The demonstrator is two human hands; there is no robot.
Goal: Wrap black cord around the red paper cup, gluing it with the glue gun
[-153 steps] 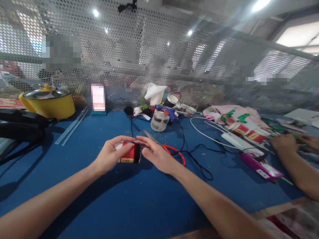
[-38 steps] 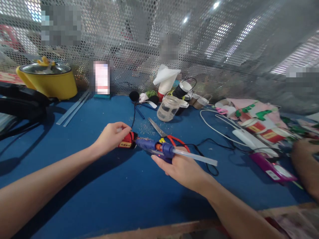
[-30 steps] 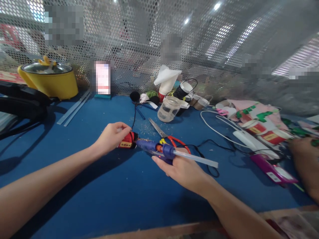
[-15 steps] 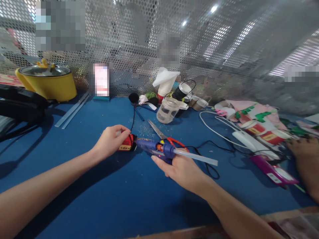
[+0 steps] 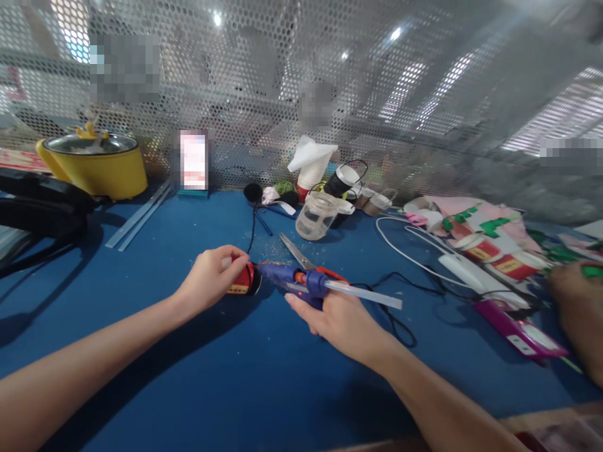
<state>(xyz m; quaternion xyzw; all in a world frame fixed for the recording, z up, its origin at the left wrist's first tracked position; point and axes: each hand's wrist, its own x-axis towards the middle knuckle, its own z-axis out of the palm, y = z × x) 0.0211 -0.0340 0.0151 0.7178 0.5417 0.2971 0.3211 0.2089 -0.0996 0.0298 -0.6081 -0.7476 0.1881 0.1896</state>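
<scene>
Red cup point(image 5: 241, 285) and glue gun point(image 5: 281, 275), one per hand

Scissors point(image 5: 306, 262): open-handled pair on the blue table point(image 5: 264, 376). Red cup: left of the scissors, on its side, pinched between thumb and fingers of the left hand point(image 5: 210, 277). Glue gun: in front of the scissors, right hand point(image 5: 346, 319) wrapped round its grip, nozzle at the cup's dark end, contact unclear. Clear tub point(image 5: 315, 218): just behind the scissors. Yellow pot point(image 5: 103, 172): well left of the scissors.

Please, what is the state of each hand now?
Left hand: closed, holding the red cup.
Right hand: closed, holding the blue glue gun.
</scene>
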